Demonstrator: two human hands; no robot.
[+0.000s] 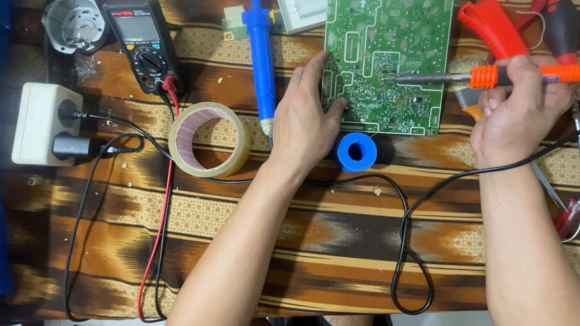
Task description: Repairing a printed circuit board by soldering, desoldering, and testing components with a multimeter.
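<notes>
A green circuit board [384,53] lies solder-side up at the top middle of a brown patterned cloth. My left hand [303,124] presses its fingertips on the board's lower left edge and holds nothing. My right hand [518,109] grips an orange-handled soldering iron [533,73]. The iron's metal tip rests on the middle of the board. The iron's black cord [413,228] loops down across the cloth. A blue solder spool [357,152] sits just below the board, beside my left hand.
A blue desoldering pump [261,58] lies left of the board. A roll of tape [210,139], a black multimeter [144,41] with red and black leads, a white power strip [43,124] and a grey socket [75,20] are at the left. Red-handled tools [495,26] lie at the top right.
</notes>
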